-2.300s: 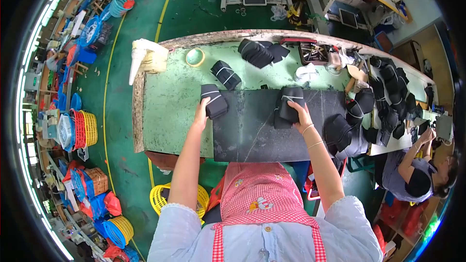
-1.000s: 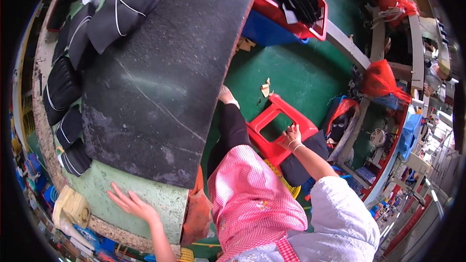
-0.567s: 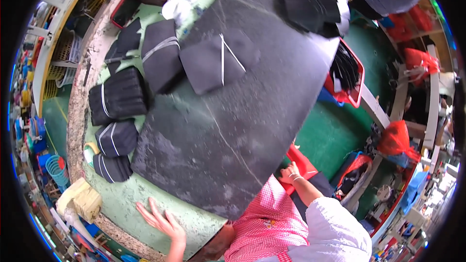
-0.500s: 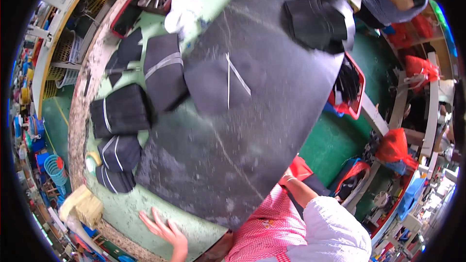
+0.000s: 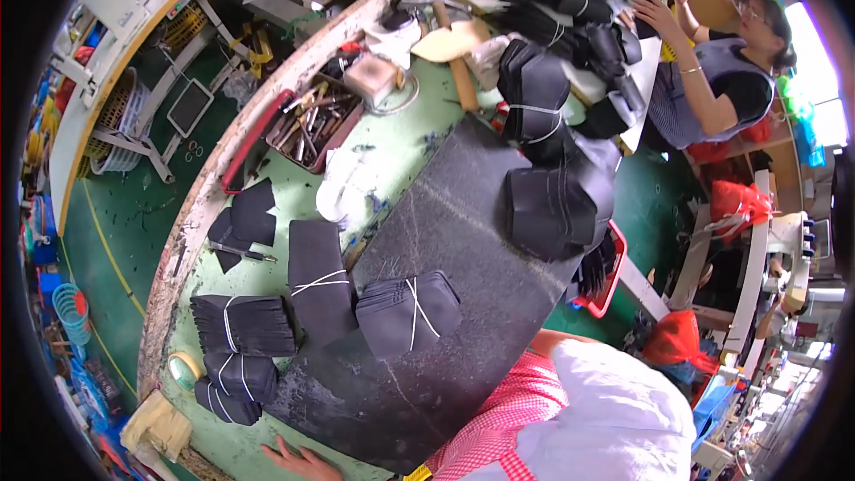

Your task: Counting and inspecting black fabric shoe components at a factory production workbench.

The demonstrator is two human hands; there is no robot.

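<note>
My left hand [image 5: 301,460] rests at the lower edge of the picture, fingers spread over the pale green table top, holding nothing. Beside it is the dark sheet [image 5: 419,392] covering much of the table. Of my right arm, the white sleeve [image 5: 614,405] and a strip of skin show; the hand itself is hidden. A stack of black panels [image 5: 392,325] tied with crossed white bands lies on the sheet. To its left are a tall tied stack [image 5: 312,254], a wide one [image 5: 258,330] and two smaller bundles [image 5: 245,383], [image 5: 218,405].
Curved black pieces [image 5: 552,214] lie stacked at the far right of the sheet, beneath more tied bundles [image 5: 534,85]. A toolbox [image 5: 325,151], white cloth [image 5: 343,183] and tape roll [image 5: 185,368] sit along the left. A red crate [image 5: 610,281] stands beyond the right edge. A co-worker [image 5: 712,80] works far right.
My view has tipped upward, so the table's things appear lower and more of the far end shows. My right hand has gone out of sight; my left stays spread near the lower edge.
</note>
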